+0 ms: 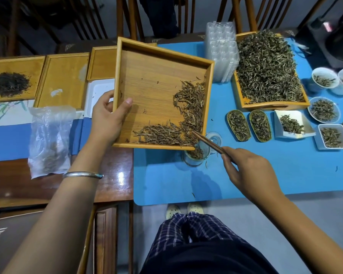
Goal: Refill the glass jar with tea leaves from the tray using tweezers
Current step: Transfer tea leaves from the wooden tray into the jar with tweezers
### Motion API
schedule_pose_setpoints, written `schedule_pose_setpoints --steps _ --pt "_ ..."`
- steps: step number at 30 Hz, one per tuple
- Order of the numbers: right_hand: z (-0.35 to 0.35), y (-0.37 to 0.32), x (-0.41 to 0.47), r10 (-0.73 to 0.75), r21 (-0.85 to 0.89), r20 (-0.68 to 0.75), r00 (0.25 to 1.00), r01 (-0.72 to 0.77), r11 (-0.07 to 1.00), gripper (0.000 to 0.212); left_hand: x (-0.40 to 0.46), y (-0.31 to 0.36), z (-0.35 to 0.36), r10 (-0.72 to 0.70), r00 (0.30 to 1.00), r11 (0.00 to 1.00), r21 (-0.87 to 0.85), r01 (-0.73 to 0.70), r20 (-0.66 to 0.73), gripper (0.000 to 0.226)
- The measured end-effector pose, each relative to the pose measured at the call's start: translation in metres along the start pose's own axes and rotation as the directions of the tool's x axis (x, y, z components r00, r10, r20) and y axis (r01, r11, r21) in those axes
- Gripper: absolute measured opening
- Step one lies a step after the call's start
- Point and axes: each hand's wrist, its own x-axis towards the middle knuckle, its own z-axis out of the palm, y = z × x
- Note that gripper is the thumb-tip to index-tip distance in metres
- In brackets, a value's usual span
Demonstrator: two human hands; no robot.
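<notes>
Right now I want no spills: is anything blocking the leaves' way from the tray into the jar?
Nothing visible. The tray, gripped by the left hand, tilts its near right corner over the glass jar. The tweezers in the right hand touch the tea leaves at that corner.

A single head-worn wide-angle camera looks forward and steeply down from standing height, close over the blue-matted wooden table (265, 175), taking in both forearms, the person's plaid trousers (186, 234) and the floor below.
</notes>
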Motion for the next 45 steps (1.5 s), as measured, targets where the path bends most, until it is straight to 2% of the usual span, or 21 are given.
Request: schedule_pose_setpoints --steps 14,21,29,45 --pt "0.012 -0.002 -0.019 0.053 -0.031 0.038 0.998 -0.052 0.998 0.012 0.001 -0.002 -0.003 -0.008 1.0 1.0 -0.015 0.008 0.004 0.031" --pt "-0.001 -0.008 0.006 0.039 -0.034 -0.08 0.996 -0.042 0.999 0.014 0.002 -0.002 -0.002 -0.019 1.0 1.0 -0.012 0.019 0.004 0.036" --pt "0.009 -0.004 0.016 0.035 -0.065 -0.035 0.999 -0.037 0.997 0.017 0.002 -0.002 -0.002 -0.023 1.0 1.0 -0.013 0.024 0.004 0.035" --pt "0.016 0.004 -0.021 0.032 -0.093 -0.056 0.998 -0.037 0.995 0.016 0.006 -0.007 -0.002 -0.019 1.0 1.0 -0.013 0.019 0.007 0.038"
